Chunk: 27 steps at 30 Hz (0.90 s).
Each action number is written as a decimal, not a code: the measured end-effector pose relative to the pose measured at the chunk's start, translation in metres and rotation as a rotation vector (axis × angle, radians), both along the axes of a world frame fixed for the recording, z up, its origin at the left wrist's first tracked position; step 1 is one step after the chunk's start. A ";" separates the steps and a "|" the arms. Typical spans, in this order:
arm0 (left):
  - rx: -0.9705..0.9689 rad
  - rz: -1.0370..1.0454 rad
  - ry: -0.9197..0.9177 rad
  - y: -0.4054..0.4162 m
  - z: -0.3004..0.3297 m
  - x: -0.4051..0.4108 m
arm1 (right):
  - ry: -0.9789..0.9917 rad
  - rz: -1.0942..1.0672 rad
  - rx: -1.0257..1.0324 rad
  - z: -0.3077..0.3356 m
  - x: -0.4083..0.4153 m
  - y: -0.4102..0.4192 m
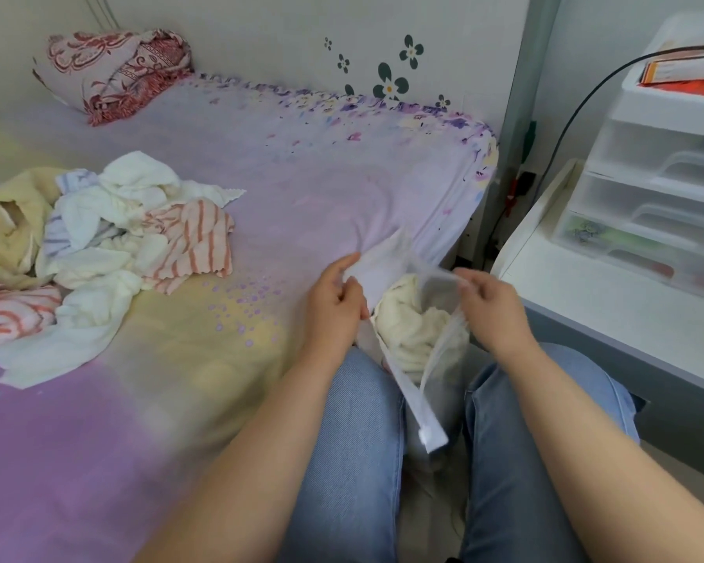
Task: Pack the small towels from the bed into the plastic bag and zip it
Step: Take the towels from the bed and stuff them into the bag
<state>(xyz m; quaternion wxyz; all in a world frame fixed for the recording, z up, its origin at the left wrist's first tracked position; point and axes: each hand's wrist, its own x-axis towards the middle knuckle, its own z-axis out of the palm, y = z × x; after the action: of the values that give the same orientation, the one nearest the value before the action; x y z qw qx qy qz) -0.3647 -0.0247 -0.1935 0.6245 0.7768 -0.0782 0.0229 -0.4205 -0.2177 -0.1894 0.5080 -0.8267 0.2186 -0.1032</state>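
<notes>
Both hands hold the clear plastic bag (419,319) open at lower centre of the frame, between the knees in blue jeans (354,440). Left hand (334,306) pinches one side of the bag's mouth, right hand (490,308) pinches the other side. One cream towel (407,327) lies inside. More small towels (110,237) are piled at left on the bed (301,176).

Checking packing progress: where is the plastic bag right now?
The plastic bag sits between the person's knees at lower centre, mouth held open by the left hand and right hand, a cream towel inside.
</notes>
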 end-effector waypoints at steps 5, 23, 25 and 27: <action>0.095 -0.185 0.056 -0.003 0.003 -0.006 | 0.301 0.194 -0.208 0.002 0.007 -0.010; 1.205 0.488 -0.009 0.151 -0.003 0.141 | 0.214 0.280 -0.247 -0.018 0.050 0.038; 1.135 0.458 -0.117 0.137 -0.001 0.132 | 0.206 0.278 -0.247 -0.019 0.052 0.038; 1.023 0.322 -0.242 0.109 0.006 0.114 | 0.194 0.253 -0.236 -0.021 0.052 0.037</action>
<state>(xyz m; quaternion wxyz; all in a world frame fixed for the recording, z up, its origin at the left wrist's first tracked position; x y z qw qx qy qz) -0.2511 0.0842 -0.1874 0.1426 0.9752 -0.0308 0.1666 -0.3683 -0.1809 -0.2100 0.3929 -0.9076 0.1471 0.0166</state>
